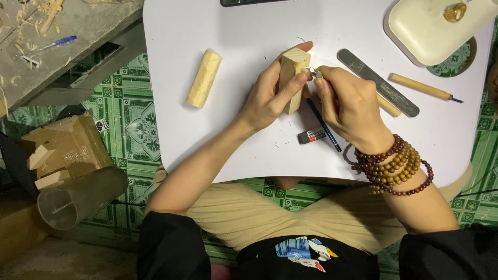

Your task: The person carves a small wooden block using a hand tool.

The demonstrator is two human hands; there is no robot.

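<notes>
- The white worktop (233, 31) carries everything I work with; it sits over my crossed legs, above a green tiled floor (129, 119).
- A cream, rounded object (430, 31) stands at the far right corner with a gold ring (454, 11) on top.
- A grey file (378, 83) lies diagonally just right of my hands, and a wood-handled carving tool (423, 86) lies beyond it, apart.
- A roughly rounded wooden piece (204, 78) lies to the left, well apart from the work.
- My left hand (270, 96) is closed around the block (293, 78), a pale squared length of wood, holding it tilted on the worktop near the middle.
- My right hand (350, 103) is closed on a small knife (314, 73), its metal tip touching the block's upper right edge, next to my left thumb.
- A pencil (324, 124) and an eraser (311, 135) lie on the worktop under my hands.
- As I judge it, I am at an early cut: the block is still square, with only its top corner under the blade.
- The next move calls for a short, controlled push with the thumb bracing the block, kept shallow so the tip does not slip toward my fingers.
</notes>
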